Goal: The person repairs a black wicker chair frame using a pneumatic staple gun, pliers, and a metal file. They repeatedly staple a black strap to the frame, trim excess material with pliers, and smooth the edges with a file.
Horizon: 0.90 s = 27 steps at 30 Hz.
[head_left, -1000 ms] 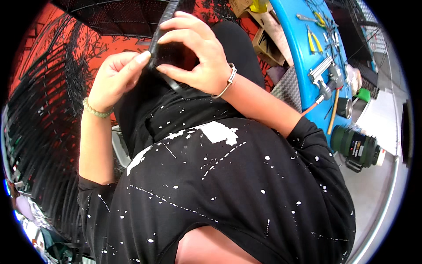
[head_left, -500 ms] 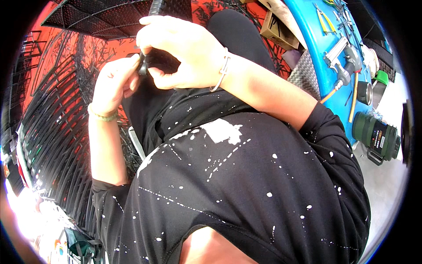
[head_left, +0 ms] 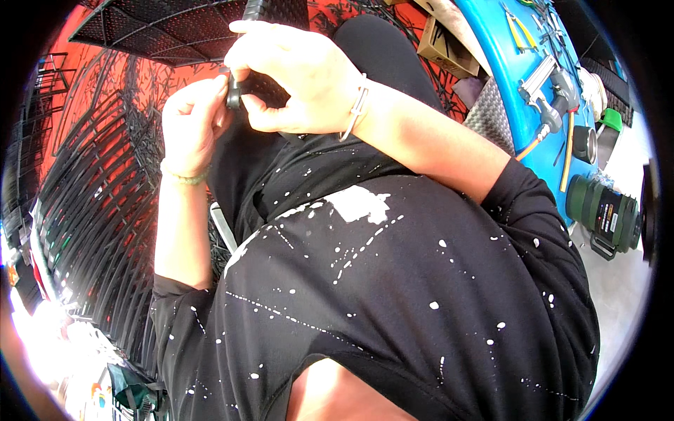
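At the upper left of the head view, both my hands meet at a short looped piece of flat black strip (head_left: 234,97). My left hand (head_left: 188,126) is closed, with thumb and forefinger pinched at the strip's left side. My right hand (head_left: 302,78) curls over from the right, its fingers at the strip's upper end and its thumb close beside the loop. Just beyond the hands stands a black woven panel (head_left: 158,31) on a frame, with a woven edge (head_left: 263,10) above my right fingers. The fingertips partly hide the strip.
Long black strips (head_left: 98,210) hang in a dense row at left. Offcuts litter the red floor covering (head_left: 200,76). On the right, a blue table (head_left: 502,70) bears yellow-handled pliers (head_left: 521,31) and an air tool (head_left: 551,102) with an orange hose. Nearby are a cardboard box (head_left: 446,50) and a green-black cylindrical device (head_left: 600,214).
My left hand has shifted slightly to the right, and my right hand has moved a little up and right. Both stay at the strip, and the whole view has drifted slightly.
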Motion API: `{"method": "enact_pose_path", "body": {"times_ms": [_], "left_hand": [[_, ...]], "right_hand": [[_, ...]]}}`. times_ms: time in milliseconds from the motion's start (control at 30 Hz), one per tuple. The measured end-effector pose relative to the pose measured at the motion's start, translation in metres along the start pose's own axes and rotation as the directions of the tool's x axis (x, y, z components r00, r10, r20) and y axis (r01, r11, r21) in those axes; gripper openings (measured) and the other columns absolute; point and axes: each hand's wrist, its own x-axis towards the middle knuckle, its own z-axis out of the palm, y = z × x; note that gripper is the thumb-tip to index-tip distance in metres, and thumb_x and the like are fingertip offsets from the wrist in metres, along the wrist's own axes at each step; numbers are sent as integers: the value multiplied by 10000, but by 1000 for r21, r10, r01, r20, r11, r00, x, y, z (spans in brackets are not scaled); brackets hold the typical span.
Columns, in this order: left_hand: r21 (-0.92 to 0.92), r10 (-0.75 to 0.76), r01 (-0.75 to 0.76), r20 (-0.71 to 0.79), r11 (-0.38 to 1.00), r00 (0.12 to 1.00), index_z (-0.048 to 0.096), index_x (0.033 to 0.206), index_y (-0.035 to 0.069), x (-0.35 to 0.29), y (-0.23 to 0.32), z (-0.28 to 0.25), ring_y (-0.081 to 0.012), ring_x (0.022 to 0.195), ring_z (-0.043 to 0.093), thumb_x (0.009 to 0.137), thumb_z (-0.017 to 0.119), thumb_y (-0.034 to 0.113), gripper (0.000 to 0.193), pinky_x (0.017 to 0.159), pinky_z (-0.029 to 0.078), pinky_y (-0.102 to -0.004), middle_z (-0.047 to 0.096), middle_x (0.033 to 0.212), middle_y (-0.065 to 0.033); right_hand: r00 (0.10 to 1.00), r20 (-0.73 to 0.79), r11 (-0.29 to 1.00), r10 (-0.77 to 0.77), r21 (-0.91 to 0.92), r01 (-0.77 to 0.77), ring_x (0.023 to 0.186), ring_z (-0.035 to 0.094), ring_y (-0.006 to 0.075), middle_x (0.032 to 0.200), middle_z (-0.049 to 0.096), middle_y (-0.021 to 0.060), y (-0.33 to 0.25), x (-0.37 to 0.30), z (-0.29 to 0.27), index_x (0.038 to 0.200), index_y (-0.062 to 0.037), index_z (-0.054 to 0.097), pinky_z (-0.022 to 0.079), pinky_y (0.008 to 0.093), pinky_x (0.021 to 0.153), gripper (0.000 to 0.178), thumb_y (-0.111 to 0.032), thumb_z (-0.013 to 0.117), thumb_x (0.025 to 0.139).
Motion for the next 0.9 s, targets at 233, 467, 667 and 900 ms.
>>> {"method": "enact_pose_path", "body": {"times_ms": [233, 467, 667, 900], "left_hand": [[-85, 5, -8, -40, 996, 999, 546, 662, 65, 0, -11, -3, -44, 456, 353, 941, 568, 132, 288, 431, 261, -213, 456, 566, 36], [-228, -1, -11, -53, 974, 999, 498, 646, 67, 2, -21, 1, -69, 434, 344, 945, 537, 133, 308, 424, 279, -223, 441, 565, 16], [-237, -43, 37, -20, 971, 999, 511, 713, 58, -6, -21, -2, -65, 420, 336, 958, 524, 153, 264, 405, 277, -220, 421, 562, 19], [-125, -169, 178, 79, 976, 982, 471, 653, 124, -12, -15, -9, -51, 400, 309, 1010, 428, 343, 422, 393, 221, -224, 392, 515, 52]], "right_hand": [[999, 47, 997, 7, 73, -11, 1155, 551, 295, 1079, 604, 89, 2, -6, -2, 1004, -113, 574, 453, 405, 954, 330, -212, 705, 719], [984, 136, 994, 112, -4, -113, 1345, 391, 289, 1393, 498, 35, -3, -33, -14, 1297, -184, 531, 260, 506, 1098, 589, -203, 749, 750], [984, 157, 996, 87, -15, -85, 1339, 398, 249, 1401, 486, 6, -5, -34, -14, 1292, -201, 536, 273, 492, 1103, 585, -254, 752, 751], [993, 102, 998, 57, -29, -54, 1313, 428, 229, 1348, 532, -13, -3, -36, -12, 1239, -201, 576, 299, 490, 1085, 538, -278, 755, 737]]}}
